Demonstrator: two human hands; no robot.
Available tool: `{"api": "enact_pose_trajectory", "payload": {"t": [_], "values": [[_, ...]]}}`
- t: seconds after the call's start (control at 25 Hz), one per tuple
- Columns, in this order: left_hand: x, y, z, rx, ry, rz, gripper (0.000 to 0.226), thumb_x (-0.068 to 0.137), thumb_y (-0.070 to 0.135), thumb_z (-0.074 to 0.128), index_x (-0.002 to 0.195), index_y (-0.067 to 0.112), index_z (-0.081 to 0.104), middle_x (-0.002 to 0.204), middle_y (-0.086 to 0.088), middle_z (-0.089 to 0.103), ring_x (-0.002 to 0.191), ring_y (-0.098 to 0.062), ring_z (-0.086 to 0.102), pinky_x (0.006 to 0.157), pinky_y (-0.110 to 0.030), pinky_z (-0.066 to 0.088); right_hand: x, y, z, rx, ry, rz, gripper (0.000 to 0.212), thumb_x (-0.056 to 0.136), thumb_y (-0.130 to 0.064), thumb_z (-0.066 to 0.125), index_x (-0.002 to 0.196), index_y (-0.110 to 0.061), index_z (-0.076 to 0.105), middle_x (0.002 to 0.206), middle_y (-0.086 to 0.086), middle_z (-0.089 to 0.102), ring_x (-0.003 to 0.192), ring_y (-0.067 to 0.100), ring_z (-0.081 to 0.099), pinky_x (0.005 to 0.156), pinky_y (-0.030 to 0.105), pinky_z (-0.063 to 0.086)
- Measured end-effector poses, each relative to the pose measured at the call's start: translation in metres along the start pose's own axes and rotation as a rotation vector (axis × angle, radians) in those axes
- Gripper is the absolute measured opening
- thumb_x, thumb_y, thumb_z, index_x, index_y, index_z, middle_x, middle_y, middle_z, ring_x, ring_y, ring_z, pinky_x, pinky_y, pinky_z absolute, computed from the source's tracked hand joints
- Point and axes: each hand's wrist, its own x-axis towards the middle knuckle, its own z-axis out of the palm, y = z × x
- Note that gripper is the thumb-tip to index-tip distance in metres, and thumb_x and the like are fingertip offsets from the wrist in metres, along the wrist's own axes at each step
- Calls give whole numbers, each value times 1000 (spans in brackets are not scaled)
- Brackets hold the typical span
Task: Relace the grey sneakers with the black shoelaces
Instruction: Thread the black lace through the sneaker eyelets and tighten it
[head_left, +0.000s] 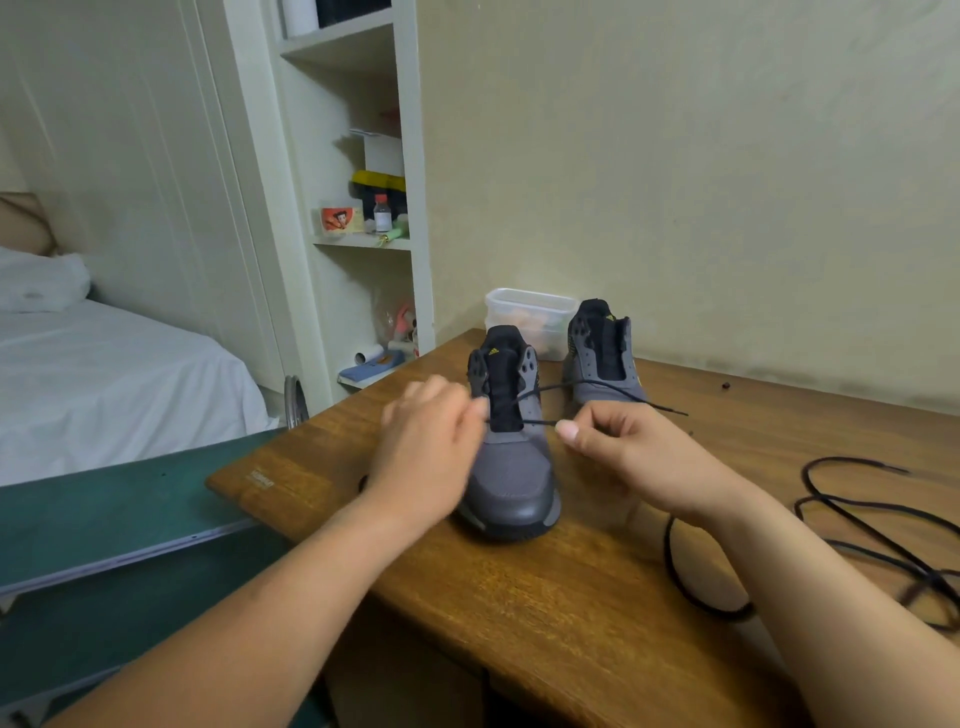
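A grey sneaker (511, 467) with a black tongue stands toe toward me on the wooden table (519, 597). My left hand (426, 447) is blurred at its left eyelets, fingers curled against the side. My right hand (634, 457) pinches a black shoelace (597, 387) that runs across the tongue and out to the right, its tip over the table. The second grey sneaker (602, 358) stands behind, unlaced. Another black shoelace (883, 540) lies in loose loops on the table at the right.
A clear plastic container (524, 312) sits against the wall behind the sneakers. A white shelf unit (374, 208) with small items stands at the left. A green board (104, 509) and a bed (104, 374) lie left of the table.
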Motion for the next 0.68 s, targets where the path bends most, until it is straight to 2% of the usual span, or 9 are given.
{"api": "enact_pose_trajectory", "payload": {"t": [0.08, 0.16, 0.24, 0.28, 0.32, 0.36, 0.44, 0.56, 0.68], "values": [[1, -24, -10, 91, -11, -231, 37, 106, 46, 33, 78, 28, 48, 95, 9, 51, 105, -21, 54, 103, -47, 44, 1, 6, -5, -7, 84, 57, 39, 102, -45, 61, 85, -11, 63, 69, -7, 52, 63, 8, 45, 64, 23, 38], [-3, -31, -14, 164, -32, -282, 31, 107, 47, 39, 100, 27, 63, 118, 5, 55, 126, -22, 50, 113, -50, 38, 3, 8, -5, -50, 108, 67, 35, 103, -44, 60, 89, -13, 67, 72, -7, 56, 64, 7, 47, 66, 25, 40], [-5, -12, -12, 80, -22, -95, 37, 108, 49, 41, 134, 32, 62, 141, 10, 51, 141, -15, 38, 122, -49, 27, 3, 2, 3, -77, 68, -17, 28, 103, -41, 62, 86, -19, 68, 71, -9, 58, 64, 6, 49, 66, 24, 42], [-5, 4, -9, 38, -38, 31, 40, 108, 53, 39, 138, 35, 60, 142, 14, 51, 142, -11, 36, 123, -45, 22, 4, -1, 8, -72, 55, -75, 26, 104, -37, 63, 87, -18, 68, 71, -9, 59, 64, 5, 50, 65, 21, 42], [-3, 20, -5, 15, -62, 134, 39, 108, 55, 39, 131, 37, 64, 135, 17, 55, 138, -9, 37, 122, -43, 20, 4, -4, 12, -54, 52, -122, 24, 104, -32, 63, 89, -15, 69, 71, -10, 61, 64, 3, 52, 64, 18, 43], [-1, 32, -2, 8, -77, 196, 34, 108, 56, 40, 114, 36, 67, 122, 18, 57, 130, -9, 41, 121, -42, 21, 4, -7, 14, -24, 53, -145, 22, 105, -28, 62, 92, -12, 70, 71, -11, 62, 64, 1, 52, 63, 16, 42], [3, 40, 2, -42, -90, 193, 32, 109, 49, 44, 85, 31, 55, 97, 14, 51, 109, -12, 45, 114, -45, 29, 2, -10, 11, 63, 51, -118, 21, 106, -26, 60, 96, -12, 71, 68, -13, 57, 62, 4, 49, 60, 17, 40], [7, 17, -4, -160, 14, -18, 40, 105, 40, 45, 72, 18, 46, 88, 7, 49, 94, -18, 49, 101, -50, 44, 2, 0, -3, 187, 113, 9, 19, 109, -24, 55, 105, -16, 72, 69, -1, 49, 62, 13, 43, 54, 24, 38], [3, -11, -12, -23, 84, -221, 41, 95, 35, 54, 62, 12, 47, 83, 4, 52, 90, -19, 50, 99, -52, 46, 7, 14, -14, 325, 176, 111, 18, 108, -12, 50, 108, -11, 68, 69, 1, 48, 56, 13, 40, 52, 28, 36]]}}
